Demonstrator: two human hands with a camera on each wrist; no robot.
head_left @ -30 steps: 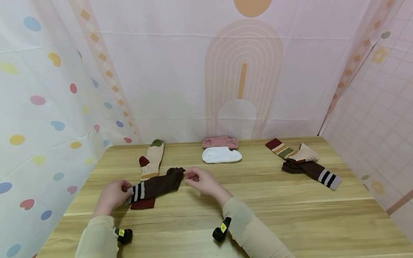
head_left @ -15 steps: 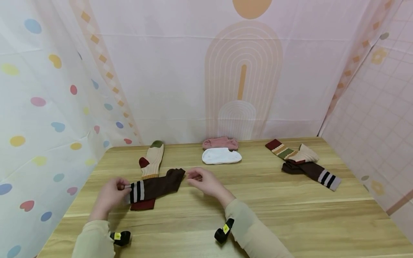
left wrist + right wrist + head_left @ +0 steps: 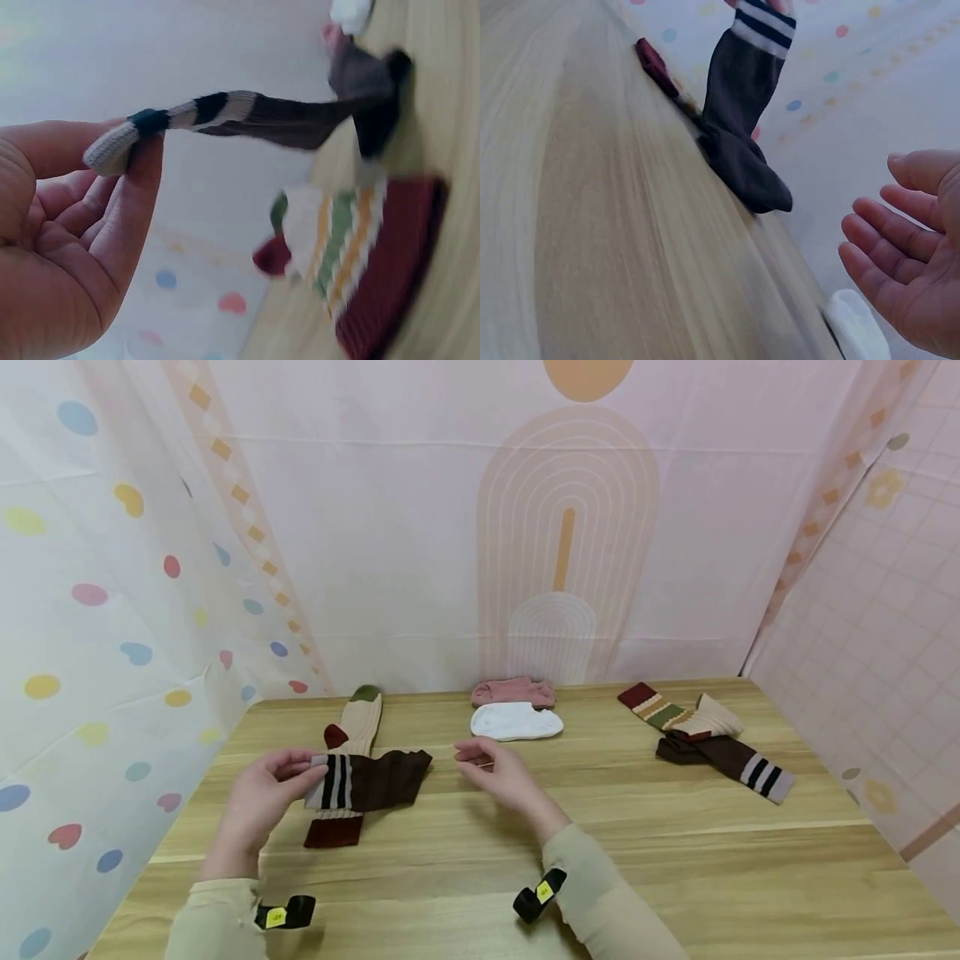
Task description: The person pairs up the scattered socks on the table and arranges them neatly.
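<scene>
My left hand (image 3: 258, 797) pinches the grey cuff of a dark brown sock (image 3: 386, 781) with black and grey stripes. In the left wrist view, the thumb and fingers (image 3: 142, 195) hold that cuff raised while the toe end droops to the table. Beneath the brown sock lies a cream sock (image 3: 360, 722) with a green toe, dark red heel and dark red cuff; its middle is partly covered. To the right of the brown toe, my right hand (image 3: 506, 777) hovers apart from it with loosely bent fingers, holding nothing, as the right wrist view also shows.
A white ankle sock (image 3: 516, 722) lies in front of a pink one (image 3: 513, 692) at the back middle. On the right, another striped cream sock (image 3: 708, 717) crosses a second brown sock (image 3: 738, 760). Patterned cloth (image 3: 390, 527) hangs behind the wooden table (image 3: 600, 835).
My left hand has lifted the brown sock's cuff up and slightly away from me, uncovering more of the cream sock below. My right hand has drawn a little to the right, away from the toe.
</scene>
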